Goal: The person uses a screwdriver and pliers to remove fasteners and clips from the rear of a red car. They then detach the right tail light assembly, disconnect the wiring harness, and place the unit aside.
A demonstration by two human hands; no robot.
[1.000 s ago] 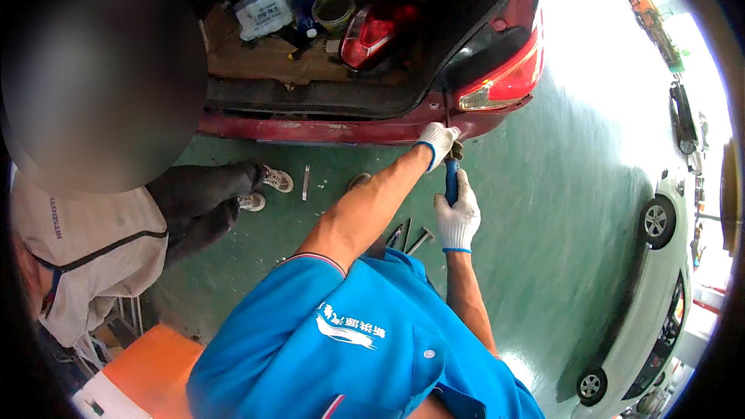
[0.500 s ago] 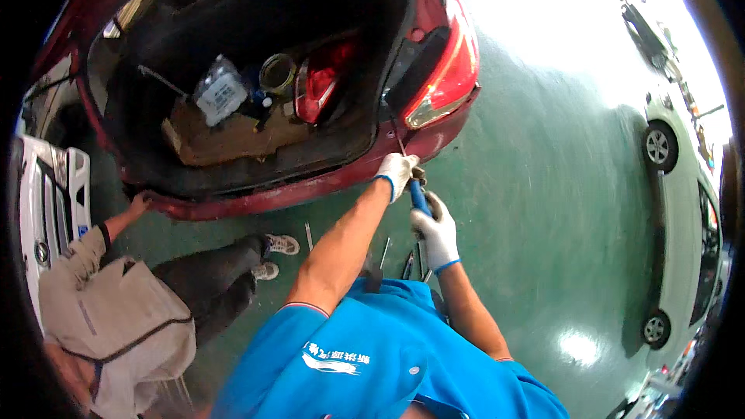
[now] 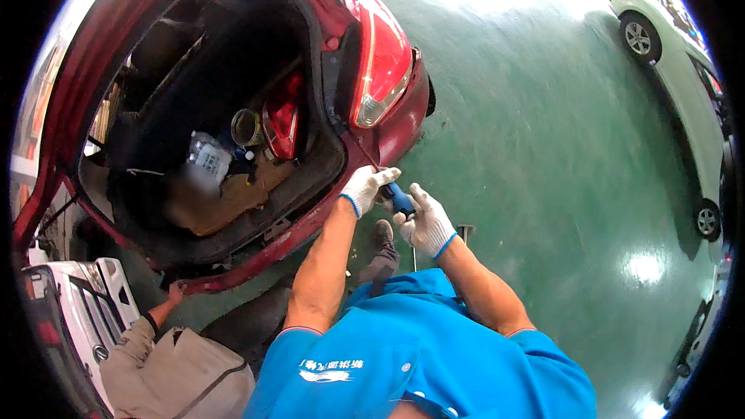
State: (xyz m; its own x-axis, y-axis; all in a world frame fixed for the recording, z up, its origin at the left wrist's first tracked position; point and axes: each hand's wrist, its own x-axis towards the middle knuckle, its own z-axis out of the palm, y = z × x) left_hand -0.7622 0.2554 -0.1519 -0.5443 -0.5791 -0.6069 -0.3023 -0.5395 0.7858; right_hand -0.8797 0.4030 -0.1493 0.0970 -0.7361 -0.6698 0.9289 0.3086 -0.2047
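A screwdriver (image 3: 399, 200) with a thick blue handle is between my gloved hands. My left hand (image 3: 363, 188) is closed around its front part, where the thin shaft leaves the handle. My right hand (image 3: 429, 223) grips the back end of the handle, fingers and thumb on either side. The shaft slants up and left to the red car's rear body (image 3: 394, 138), below the fitted tail light (image 3: 382, 58). Where its tip meets the body is too small to tell. Both gloves are white with blue cuffs.
The open trunk (image 3: 310, 209) holds a loose red tail light (image 3: 281, 120), a roll of tape (image 3: 247, 127), a clear plastic package (image 3: 208, 159) and cardboard (image 3: 233, 206). At lower left a person (image 3: 186, 365) rests a hand on the trunk's edge. A pale car (image 3: 675, 85) stands right.
My view has turned and shifted, so the car sits further left and appears rotated. Both hands stay on the screwdriver, its handle now tilted more. The co-worker's body shows lower in the picture.
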